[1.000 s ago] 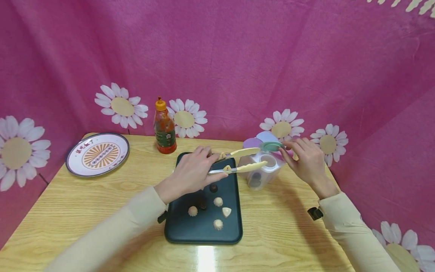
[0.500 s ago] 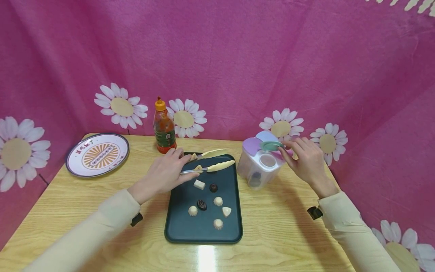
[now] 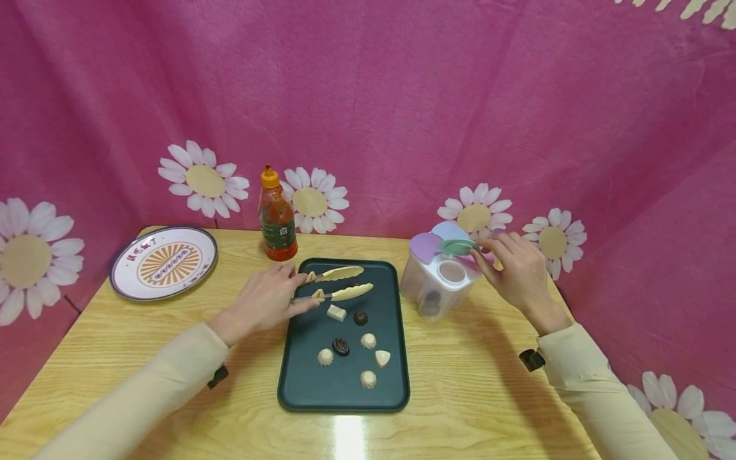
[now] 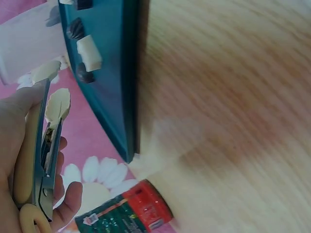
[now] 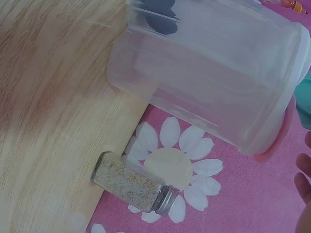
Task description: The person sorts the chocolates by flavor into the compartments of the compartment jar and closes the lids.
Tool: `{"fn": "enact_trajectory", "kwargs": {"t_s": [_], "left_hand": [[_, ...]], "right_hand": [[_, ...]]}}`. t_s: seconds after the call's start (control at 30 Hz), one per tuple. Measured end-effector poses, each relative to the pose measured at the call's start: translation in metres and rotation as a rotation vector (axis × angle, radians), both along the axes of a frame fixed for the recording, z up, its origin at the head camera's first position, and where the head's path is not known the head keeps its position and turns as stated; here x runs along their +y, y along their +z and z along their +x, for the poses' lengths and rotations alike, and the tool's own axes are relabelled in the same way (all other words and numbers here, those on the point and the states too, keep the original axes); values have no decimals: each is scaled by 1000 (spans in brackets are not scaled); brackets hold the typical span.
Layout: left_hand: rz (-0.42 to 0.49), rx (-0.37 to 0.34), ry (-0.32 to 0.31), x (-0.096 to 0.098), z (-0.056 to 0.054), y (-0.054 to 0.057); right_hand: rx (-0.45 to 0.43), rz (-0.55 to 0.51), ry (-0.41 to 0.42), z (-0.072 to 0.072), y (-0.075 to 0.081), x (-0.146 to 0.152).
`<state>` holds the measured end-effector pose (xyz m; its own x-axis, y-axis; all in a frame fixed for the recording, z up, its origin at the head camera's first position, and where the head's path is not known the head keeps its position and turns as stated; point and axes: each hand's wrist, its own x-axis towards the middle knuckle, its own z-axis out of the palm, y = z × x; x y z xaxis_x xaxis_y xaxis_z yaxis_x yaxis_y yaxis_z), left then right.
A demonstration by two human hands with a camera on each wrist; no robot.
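Tongs (image 3: 352, 292) are held in the left hand (image 3: 259, 301), thumb on one arm and fingers curled round the other; the scalloped tips stand spread apart over the far half of the dark tray (image 3: 307, 391). White block (image 3: 336, 313), dark round sweet (image 3: 360, 318) and dark oval sweet (image 3: 341, 347) lie on the tray, with pale fluted sweets (image 3: 368, 379) and a pale wedge (image 3: 382, 358) nearer its front edge. Right hand (image 3: 520, 271) pinches the green lid (image 3: 458, 248) between thumb and fingers, raised beside the uncovered round opening of the translucent container (image 3: 416, 281), which stands just right of the tray. Dark pieces (image 5: 161, 17) show inside the container. Sauce bottle (image 3: 278, 227) stands upright behind the tray; plate (image 3: 132, 287) lies well to the left. Glass jar (image 5: 129, 182) appears in the right wrist view.
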<state>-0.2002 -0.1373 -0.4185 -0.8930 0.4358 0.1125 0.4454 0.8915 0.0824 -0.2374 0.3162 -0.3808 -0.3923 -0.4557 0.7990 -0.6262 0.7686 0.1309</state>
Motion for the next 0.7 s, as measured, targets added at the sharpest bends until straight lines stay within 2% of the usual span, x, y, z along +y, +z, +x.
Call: {"fn": "enact_trajectory", "kwargs": {"t_s": [0.3, 0.7], "left_hand": [[-40, -51, 8, -2, -4, -11], [-56, -70, 7, -2, -5, -12]], "right_hand": [[-3, 2, -2, 0, 0, 0], [5, 1, 2, -1, 0, 1]]}}
